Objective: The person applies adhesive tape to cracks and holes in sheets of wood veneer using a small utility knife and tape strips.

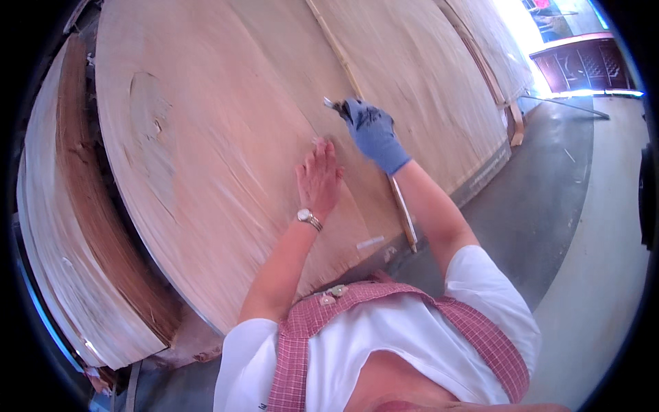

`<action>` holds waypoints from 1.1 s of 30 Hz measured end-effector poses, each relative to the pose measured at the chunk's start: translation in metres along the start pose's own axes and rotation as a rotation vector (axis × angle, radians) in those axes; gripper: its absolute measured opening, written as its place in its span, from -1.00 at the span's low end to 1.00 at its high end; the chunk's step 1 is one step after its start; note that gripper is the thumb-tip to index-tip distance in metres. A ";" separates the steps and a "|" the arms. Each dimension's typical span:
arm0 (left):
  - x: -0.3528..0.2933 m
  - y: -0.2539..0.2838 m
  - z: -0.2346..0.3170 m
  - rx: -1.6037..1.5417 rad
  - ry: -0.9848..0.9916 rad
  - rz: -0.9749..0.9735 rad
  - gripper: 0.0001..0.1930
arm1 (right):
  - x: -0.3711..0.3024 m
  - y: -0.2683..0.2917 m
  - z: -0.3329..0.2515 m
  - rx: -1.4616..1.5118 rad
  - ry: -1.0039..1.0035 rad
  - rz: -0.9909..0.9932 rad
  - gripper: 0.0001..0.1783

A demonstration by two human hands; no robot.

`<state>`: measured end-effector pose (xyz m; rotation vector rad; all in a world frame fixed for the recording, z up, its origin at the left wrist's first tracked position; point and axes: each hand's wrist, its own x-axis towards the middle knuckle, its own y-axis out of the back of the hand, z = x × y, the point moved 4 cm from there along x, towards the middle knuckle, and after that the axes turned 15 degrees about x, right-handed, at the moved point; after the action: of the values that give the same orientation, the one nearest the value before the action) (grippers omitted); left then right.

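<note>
A broad, pale wood veneer sheet (206, 137) lies in front of me, with a seam running near my hands. My left hand (320, 175), bare and with a wristwatch (309, 218), rests on the sheet, fingers extended forward. At its fingertips is a small whitish scrap (318, 141), perhaps tape. Farther forward and to the right, my right hand (371, 130) wears a blue glove with dark fingertips. Its fingers are closed on a small tool with a silvery tip (329, 103); the rest of the tool is hidden by the glove.
A narrow wooden strip (405, 213) runs beside my right forearm. A pale tape strip (371, 242) lies near the sheet's front edge. At left stands a thick stack of veneer (89, 226). More sheets (425, 89) lie at right, beside grey floor (528, 178).
</note>
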<state>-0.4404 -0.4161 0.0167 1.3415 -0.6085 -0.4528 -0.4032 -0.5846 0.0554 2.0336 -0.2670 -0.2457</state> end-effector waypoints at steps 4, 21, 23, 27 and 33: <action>0.027 0.008 -0.026 -0.171 -0.065 -0.025 -0.42 | 0.117 -0.019 -0.030 0.714 0.017 -0.161 -0.75; 0.205 -0.021 -0.149 0.039 0.083 0.093 -0.58 | 0.240 -0.029 -0.069 0.072 0.330 0.072 -0.70; 0.193 -0.016 -0.178 -0.073 0.103 0.110 -0.61 | 0.247 -0.033 -0.101 0.460 0.242 -0.159 -0.73; 0.139 0.006 -0.269 0.030 0.422 0.348 -0.55 | 0.238 -0.065 -0.196 0.864 0.109 -0.456 -0.78; 0.052 0.042 -0.366 0.137 0.814 0.455 -0.40 | 0.244 -0.161 -0.296 0.823 0.201 -0.717 -0.78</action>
<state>-0.1674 -0.1638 0.0244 1.3264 -0.2404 0.5044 -0.0727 -0.3340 0.0324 2.8885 0.6052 -0.4100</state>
